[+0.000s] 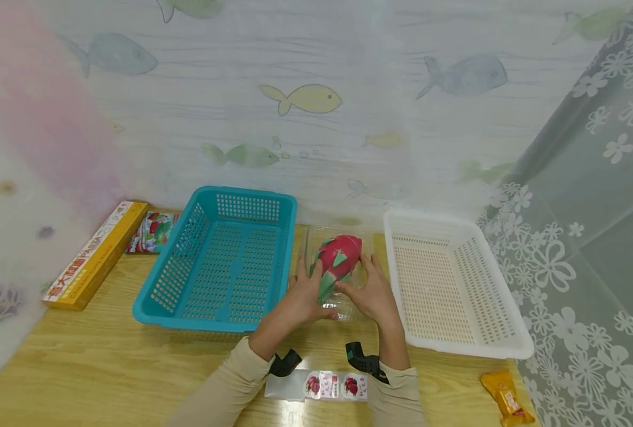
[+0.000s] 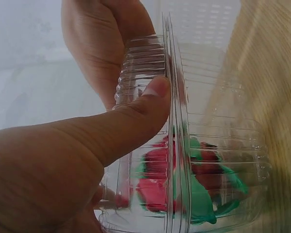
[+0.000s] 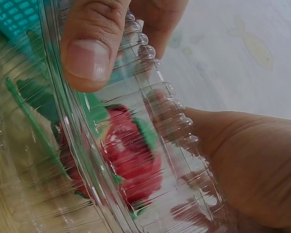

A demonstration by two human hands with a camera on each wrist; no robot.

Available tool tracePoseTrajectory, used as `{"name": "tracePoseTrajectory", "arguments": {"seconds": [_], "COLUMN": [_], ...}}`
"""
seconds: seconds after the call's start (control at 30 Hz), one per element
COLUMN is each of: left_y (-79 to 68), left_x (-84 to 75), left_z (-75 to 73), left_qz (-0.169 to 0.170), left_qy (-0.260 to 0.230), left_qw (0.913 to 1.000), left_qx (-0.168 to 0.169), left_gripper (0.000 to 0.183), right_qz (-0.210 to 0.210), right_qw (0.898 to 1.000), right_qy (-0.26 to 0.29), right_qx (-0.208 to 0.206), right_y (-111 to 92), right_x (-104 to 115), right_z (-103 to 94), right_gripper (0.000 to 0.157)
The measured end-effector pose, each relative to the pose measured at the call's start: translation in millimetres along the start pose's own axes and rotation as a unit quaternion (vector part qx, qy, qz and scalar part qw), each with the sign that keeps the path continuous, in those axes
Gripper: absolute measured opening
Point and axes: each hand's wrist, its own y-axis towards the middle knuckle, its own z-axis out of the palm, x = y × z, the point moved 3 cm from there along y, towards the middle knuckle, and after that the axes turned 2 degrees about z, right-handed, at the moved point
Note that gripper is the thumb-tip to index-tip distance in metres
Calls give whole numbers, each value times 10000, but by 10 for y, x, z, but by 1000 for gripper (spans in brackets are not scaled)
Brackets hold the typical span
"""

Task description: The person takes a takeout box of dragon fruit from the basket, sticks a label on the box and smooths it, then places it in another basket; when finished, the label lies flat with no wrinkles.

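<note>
A clear plastic clamshell box (image 1: 312, 236) rests on the table between two baskets, with a red and green dragon fruit (image 1: 340, 252) inside. Both wrist views show the lid lying over the base, their rims together. My left hand (image 1: 304, 296) spans the box's left side, its thumb (image 2: 157, 90) pressing on the front rim. On the other side my right hand (image 1: 374, 296) grips the lid, fingers at the right edge and thumb on top. Part of my right hand (image 3: 252, 165) shows through the ridged plastic in the right wrist view.
A teal basket (image 1: 215, 325) stands left of the box, a white basket (image 1: 514, 332) right. Nearer me lies a strip of dragon fruit stickers (image 1: 329, 385). A long yellow carton (image 1: 94, 258) and a colourful packet (image 1: 153, 231) lie far left; an orange packet (image 1: 505, 397) lies front right.
</note>
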Motion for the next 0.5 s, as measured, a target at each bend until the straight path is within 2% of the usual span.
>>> {"name": "tracePoseTrajectory", "arguments": {"seconds": [0.5], "left_y": [-3], "left_x": [27], "left_z": [61], "left_qz": [-76], "left_qy": [-72], "left_qw": [9999], "left_qx": [-19], "left_gripper": [113], "right_qz": [-20], "right_qw": [10000], "right_qy": [-34], "right_qx": [-57], "right_y": [22], "right_x": [-92], "right_z": [84], "right_gripper": [91]}}
